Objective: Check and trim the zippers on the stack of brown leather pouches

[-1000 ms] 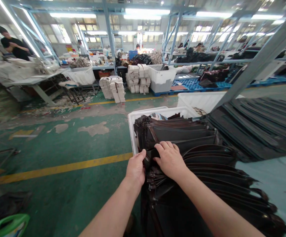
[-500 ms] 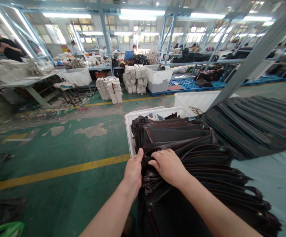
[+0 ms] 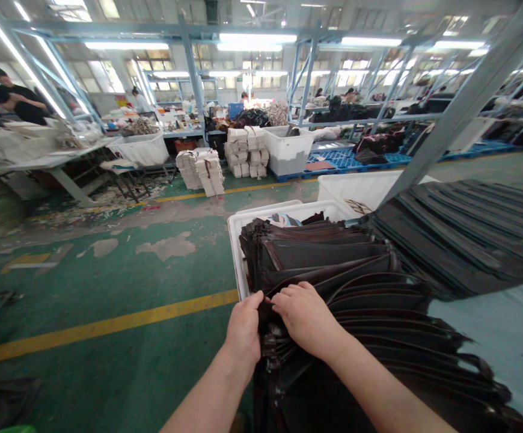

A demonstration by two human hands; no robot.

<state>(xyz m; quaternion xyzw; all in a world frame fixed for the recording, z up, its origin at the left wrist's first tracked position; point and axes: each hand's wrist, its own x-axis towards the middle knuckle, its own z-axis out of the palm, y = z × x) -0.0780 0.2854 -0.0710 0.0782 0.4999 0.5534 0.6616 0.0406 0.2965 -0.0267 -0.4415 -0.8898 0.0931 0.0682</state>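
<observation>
A long row of dark, leather-like panels lies fanned and overlapping in front of me, with a white plastic bin around its far end. My left hand is closed at the panels' left edge, thumb on top, gripping one or more of them. Just to its right, my right hand is closed with its fingertips pinching a dark panel edge close to the left thumb. The fingers hide how many panels are held. Beneath both hands the panel ends bunch tightly together.
To the right are more dark flat panels and a light blue surface. A slanted grey post rises beyond a second white bin. Bundled white stacks stand across the green floor. A person is at a table far left.
My right thumb and fingers have closed together onto the panel edge near the left thumb. My left thumb has lowered. The view has tilted slightly upward.
</observation>
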